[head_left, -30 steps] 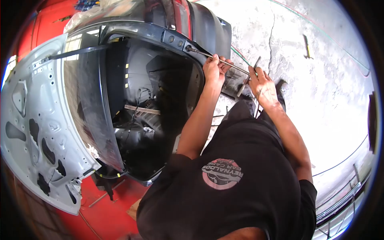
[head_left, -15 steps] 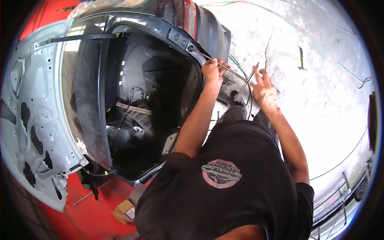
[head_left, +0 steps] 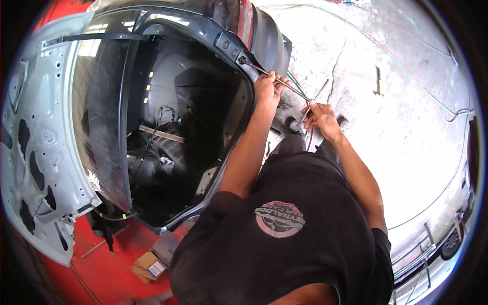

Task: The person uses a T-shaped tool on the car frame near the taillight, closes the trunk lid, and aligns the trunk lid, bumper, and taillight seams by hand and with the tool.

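Observation:
A long thin metal rod (head_left: 294, 90) runs from a socket end at the dark car body's rear corner (head_left: 223, 43) down to a crossbar handle (head_left: 321, 89). My left hand (head_left: 266, 90) is closed around the rod near the car, thumb on top. At the other end, my right hand (head_left: 322, 120) grips where the rod meets the crossbar, its fingers curled round it. The rod's tip is at a recess beside the tail light (head_left: 245, 23).
Left is the open rear door (head_left: 56, 157) with its glass. Inside the cargo opening (head_left: 162, 133) lie wires and a strip. A cardboard box (head_left: 147, 267) is on the red floor. Hoses (head_left: 391, 53) and a yellow-black tool (head_left: 378, 81) lie on the concrete.
My right hand, open with spread fingers half a second ago, has moved down and left and closed at the handle. The crossbar has turned. My left hand stays on the rod.

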Demonstrator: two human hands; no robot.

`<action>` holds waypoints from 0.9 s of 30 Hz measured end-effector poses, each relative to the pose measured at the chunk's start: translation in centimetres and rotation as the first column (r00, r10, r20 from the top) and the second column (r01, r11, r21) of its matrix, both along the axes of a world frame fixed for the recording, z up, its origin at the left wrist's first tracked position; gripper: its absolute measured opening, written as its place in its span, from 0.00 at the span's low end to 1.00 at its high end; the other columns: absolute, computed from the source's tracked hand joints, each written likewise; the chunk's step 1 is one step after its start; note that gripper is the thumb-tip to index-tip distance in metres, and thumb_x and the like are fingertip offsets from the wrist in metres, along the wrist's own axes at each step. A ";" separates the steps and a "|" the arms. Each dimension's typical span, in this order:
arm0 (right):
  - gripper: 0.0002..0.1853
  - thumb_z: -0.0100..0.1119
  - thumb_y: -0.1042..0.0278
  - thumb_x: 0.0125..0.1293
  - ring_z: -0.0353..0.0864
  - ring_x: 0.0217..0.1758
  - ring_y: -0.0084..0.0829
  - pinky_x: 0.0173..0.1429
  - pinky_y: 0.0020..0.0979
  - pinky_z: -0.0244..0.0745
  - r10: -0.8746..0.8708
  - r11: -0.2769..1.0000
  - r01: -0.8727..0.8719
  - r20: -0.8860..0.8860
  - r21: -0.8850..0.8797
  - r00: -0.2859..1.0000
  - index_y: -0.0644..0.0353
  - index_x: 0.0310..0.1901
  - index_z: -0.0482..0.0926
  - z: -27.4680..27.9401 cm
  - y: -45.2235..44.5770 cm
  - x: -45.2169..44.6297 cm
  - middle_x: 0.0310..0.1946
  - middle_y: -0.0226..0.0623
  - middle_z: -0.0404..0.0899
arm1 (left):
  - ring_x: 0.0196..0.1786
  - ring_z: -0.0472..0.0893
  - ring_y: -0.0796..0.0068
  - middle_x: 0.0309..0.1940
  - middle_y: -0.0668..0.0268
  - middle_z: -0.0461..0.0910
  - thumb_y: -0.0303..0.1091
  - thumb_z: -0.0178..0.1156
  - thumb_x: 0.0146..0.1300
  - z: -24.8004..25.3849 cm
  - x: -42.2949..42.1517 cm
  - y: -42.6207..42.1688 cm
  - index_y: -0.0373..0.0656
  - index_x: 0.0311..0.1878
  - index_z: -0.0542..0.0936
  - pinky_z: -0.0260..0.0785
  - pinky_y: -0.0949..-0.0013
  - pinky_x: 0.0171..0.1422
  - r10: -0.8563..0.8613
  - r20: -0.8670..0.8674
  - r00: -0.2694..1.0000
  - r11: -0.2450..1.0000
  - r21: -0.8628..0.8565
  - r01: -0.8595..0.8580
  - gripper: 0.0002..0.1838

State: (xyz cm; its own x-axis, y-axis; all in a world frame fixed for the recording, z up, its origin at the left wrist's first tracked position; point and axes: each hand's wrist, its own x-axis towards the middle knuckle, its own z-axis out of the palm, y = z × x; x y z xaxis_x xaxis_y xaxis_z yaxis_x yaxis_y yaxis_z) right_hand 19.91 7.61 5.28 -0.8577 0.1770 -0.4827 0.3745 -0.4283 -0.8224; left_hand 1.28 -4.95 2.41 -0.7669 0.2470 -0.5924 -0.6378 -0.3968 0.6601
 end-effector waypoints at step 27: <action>0.29 0.66 0.67 0.59 0.74 0.61 0.54 0.52 0.41 0.83 0.209 -0.016 0.057 -0.052 0.998 0.976 0.55 0.64 0.74 0.7 -0.1 1.2 0.57 0.57 0.72 | 0.29 0.83 0.59 0.30 0.59 0.77 0.27 0.59 0.70 -0.4 -0.1 0.6 0.37 0.37 0.73 0.84 0.50 0.37 0.108 -0.043 0.993 0.993 -0.044 -0.110 0.06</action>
State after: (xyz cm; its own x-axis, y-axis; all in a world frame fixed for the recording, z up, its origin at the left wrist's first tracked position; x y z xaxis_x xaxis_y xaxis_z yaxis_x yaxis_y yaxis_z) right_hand 21.08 7.55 6.02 -0.9279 0.2895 0.2348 0.1701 0.8894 -0.4244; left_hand 1.15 -4.36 2.02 -0.8114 0.1336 -0.5691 -0.5646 -0.4313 0.7037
